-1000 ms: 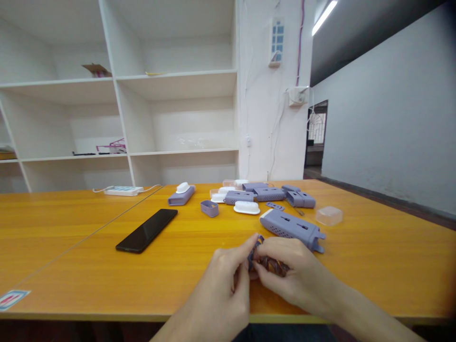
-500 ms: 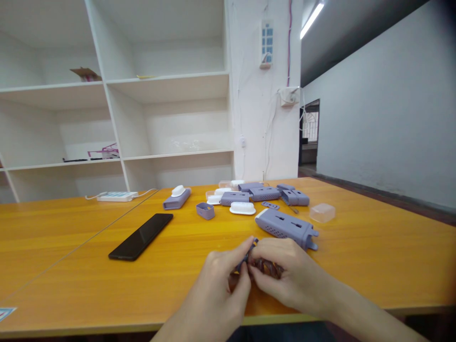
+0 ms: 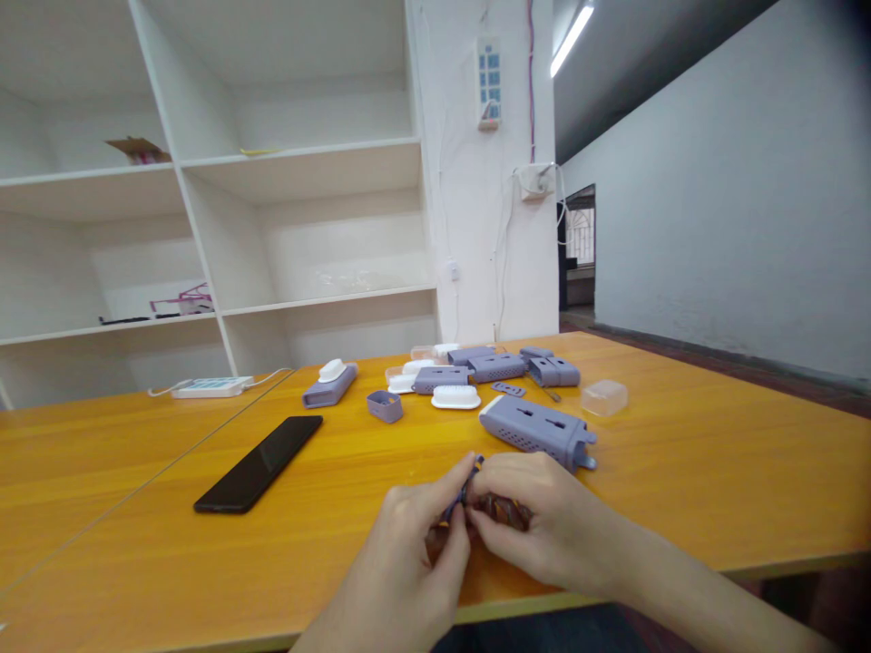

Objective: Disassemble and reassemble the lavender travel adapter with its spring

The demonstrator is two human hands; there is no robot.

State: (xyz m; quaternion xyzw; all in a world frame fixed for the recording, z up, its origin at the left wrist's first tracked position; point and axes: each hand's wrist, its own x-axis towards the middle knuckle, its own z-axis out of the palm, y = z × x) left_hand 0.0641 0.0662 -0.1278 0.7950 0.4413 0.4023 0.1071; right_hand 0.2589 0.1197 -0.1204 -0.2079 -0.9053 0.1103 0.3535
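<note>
Close to the table's front edge, my left hand is closed in a pinch around a small purple plastic piece, mostly covered by the fingers. My right hand meets it there, thumb and forefinger closed at the same piece. A dark brown, shiny, ridged thing shows inside the right hand's curl; its kind cannot be made out. Just beyond the right hand lies a long purple plastic casing with slots, small holes and prongs at one end.
Farther back are several purple casings, a white bristled brush head, a purple ring-like part and a clear box. To the left lie a black phone, a purple casing topped with white and a power strip.
The camera view has turned slightly, so the scene sits a little further left. Both hands keep the same pinch, and the table items have not moved.
</note>
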